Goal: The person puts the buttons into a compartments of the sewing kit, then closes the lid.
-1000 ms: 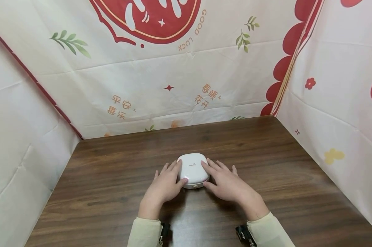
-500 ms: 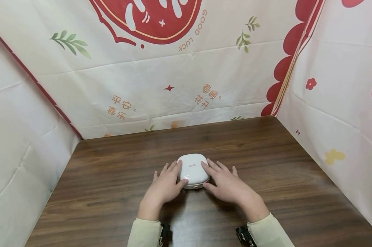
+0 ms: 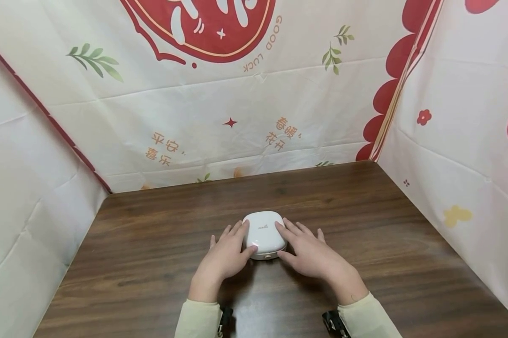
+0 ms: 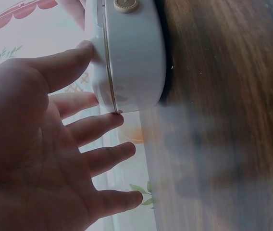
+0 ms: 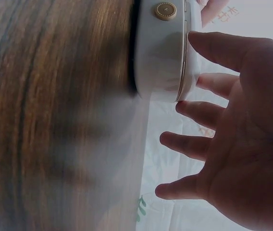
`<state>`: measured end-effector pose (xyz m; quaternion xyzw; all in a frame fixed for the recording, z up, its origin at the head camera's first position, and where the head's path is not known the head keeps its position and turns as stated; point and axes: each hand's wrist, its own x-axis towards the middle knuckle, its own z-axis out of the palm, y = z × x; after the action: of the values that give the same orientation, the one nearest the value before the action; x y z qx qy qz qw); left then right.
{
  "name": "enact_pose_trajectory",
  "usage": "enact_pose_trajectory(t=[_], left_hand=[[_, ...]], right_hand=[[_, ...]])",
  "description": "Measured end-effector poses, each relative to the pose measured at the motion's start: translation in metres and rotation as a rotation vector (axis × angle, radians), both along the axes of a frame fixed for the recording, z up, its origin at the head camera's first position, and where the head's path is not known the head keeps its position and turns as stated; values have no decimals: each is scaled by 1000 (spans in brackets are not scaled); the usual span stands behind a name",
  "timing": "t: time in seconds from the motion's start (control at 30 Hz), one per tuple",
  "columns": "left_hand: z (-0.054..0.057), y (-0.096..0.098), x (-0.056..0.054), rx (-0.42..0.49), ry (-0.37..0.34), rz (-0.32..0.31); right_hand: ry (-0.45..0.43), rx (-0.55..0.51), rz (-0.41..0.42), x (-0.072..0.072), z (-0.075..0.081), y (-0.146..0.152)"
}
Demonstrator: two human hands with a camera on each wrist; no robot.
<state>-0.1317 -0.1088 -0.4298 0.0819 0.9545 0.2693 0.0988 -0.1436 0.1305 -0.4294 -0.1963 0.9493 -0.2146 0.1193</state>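
A white rounded-square case (image 3: pixel 263 231) with small script on its lid lies closed on the table. On its front side are a gold seam line and a round gold button (image 5: pixel 166 10). My left hand (image 3: pixel 224 256) touches the case's left side, thumb and fingertips at the lid edge, the other fingers spread. At the right side my right hand (image 3: pixel 313 253) touches it in a mirrored pose. Both wrist views show the fingers fairly straight and fanned out, with the outer ones (image 4: pixel 119 201) off the case. The underside of the case is hidden.
The dark wood-grain table (image 3: pixel 152 263) extends on all sides of the case. White printed cloth (image 3: pixel 220 103) hangs behind it and along the left and right sides. Black straps (image 3: pixel 336 324) circle both wrists by the pale sleeves (image 3: pixel 369 317).
The hands and the case keep their places. Only the head view has shifted very slightly, so the scene sits a little lower.
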Motion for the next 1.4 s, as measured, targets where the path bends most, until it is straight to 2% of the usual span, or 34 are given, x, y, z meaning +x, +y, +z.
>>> enact_pose_trajectory(t=[0.23,0.43,0.57,0.73,0.97,1.17,1.4], left_hand=[[3,-3,-1,2,12,3],[0,0,-5,14,1,-16],[0,0,-9,20,16,-12],[0,-2,-11,-16,47,23],[-1,-12,-8,-51,85,52],[-4,-29,-3,-90,90,106],[-6,-48,5,-104,81,142]], right_hand=[[22,-3,1,-3,0,-3],[37,-4,-12,-3,1,3],[57,-9,-59,-4,3,11],[71,5,-121,-4,7,23],[92,29,-184,-6,6,31],[113,19,-183,-14,1,21],[89,20,-180,-18,-7,8]])
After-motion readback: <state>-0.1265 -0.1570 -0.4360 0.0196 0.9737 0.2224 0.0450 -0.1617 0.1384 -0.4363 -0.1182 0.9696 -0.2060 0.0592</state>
